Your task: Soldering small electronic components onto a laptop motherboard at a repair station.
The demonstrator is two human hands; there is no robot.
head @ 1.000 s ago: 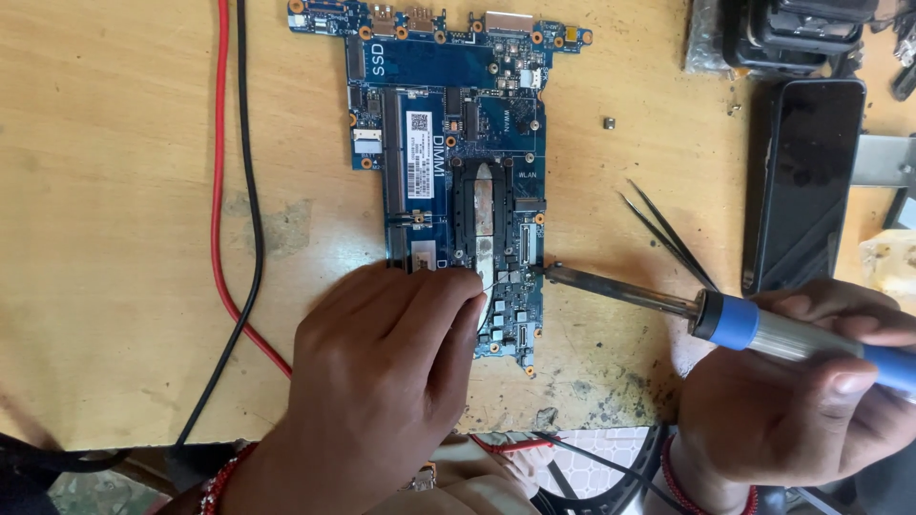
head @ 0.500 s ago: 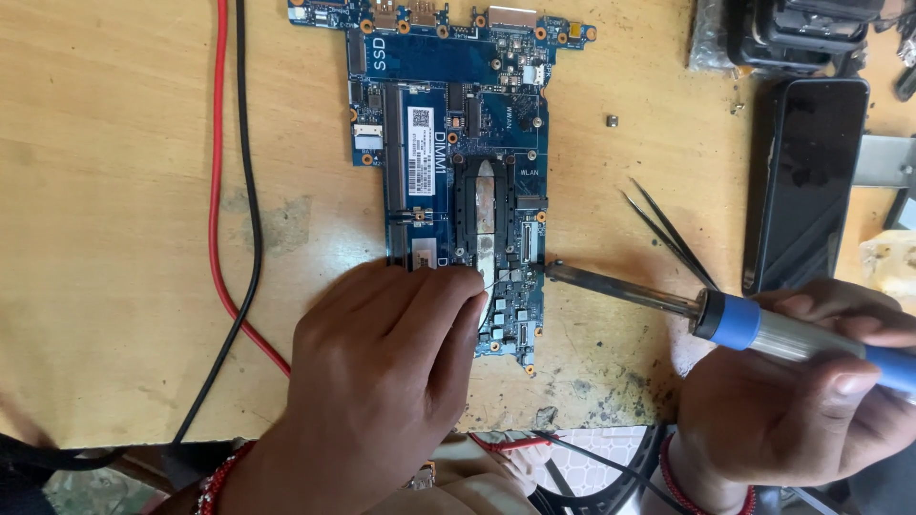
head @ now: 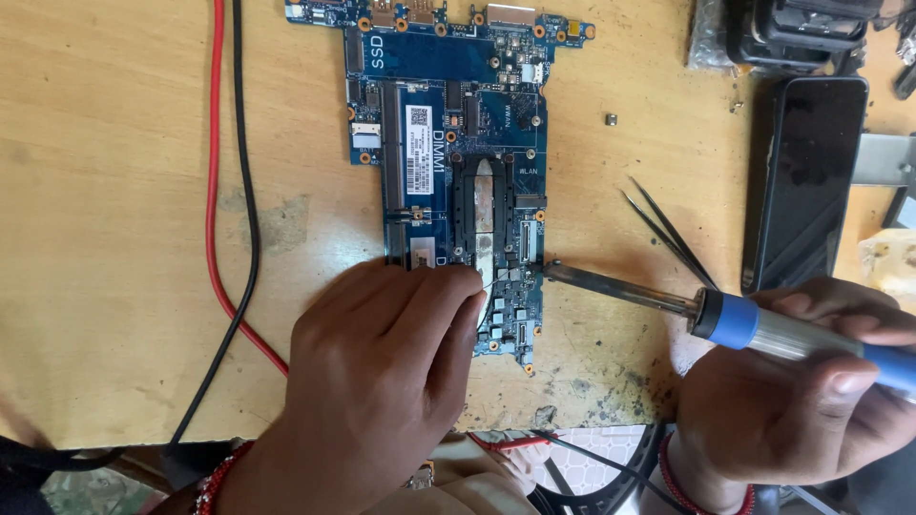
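- At the far left, 2 leads, a red cable point(head: 212, 191) and a black cable point(head: 250, 191), run side by side down the wooden table point(head: 105, 143) and curve toward its near edge, well apart from the work, so they lie out of the hands' way.
- The left hand point(head: 382, 372) lies palm down on the lower left part of the blue circuit board point(head: 458, 172), fingers together and flat, pressing rather than gripping; the person seems to pin the board so it does not slide under the tool. A thin wire shows just past the fingertips, but whether they pinch it cannot be told.
- The board lies flat in the middle of the table, its connector edge away from the person, its near end under and beside the left hand, which puts the worked area within easy reach.
- The soldering iron point(head: 725, 319) comes in from the right at a low angle, its metal tip touching the board's right edge just beside the left fingertips, so the 2 hands meet at 1 spot.
- Black tweezers point(head: 668, 234) rest on the table just above the iron's shaft, prongs apart, close enough to pick up.
- The right hand point(head: 811, 391) is wrapped around the iron's blue handle, fingers clamped on it, thumb on top, a hold that likely steadies the tip.
- A dark phone point(head: 806, 181) lies face up at the right, clear of the iron.
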